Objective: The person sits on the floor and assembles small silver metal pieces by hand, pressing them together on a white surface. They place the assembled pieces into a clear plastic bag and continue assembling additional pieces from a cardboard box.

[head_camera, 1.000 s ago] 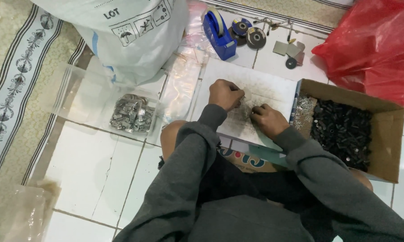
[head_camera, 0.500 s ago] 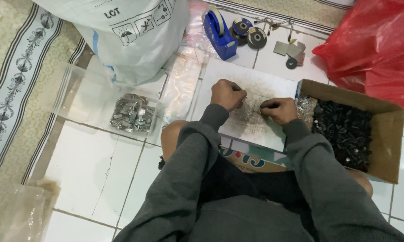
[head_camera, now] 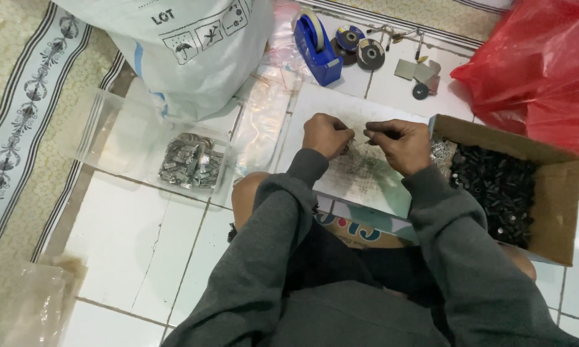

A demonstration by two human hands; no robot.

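left hand (head_camera: pixel 327 133) fingers pinched on a small metal piece (head_camera: pixel 349 135), too small to tell what | right hand (head_camera: pixel 397 142) fingers pinched shut, what it grips unclear | both over white board (head_camera: pixel 366 183) middle | cardboard box (head_camera: pixel 546 193) of black parts at board's right edge

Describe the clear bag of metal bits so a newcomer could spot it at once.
Start at the big white sack at the top left of the tiled floor. Just below it lies a clear plastic bag, flat on the tiles, left of the person's left hand. It alone holds a heap of small silvery metal pieces; the cardboard box on the right holds black parts.
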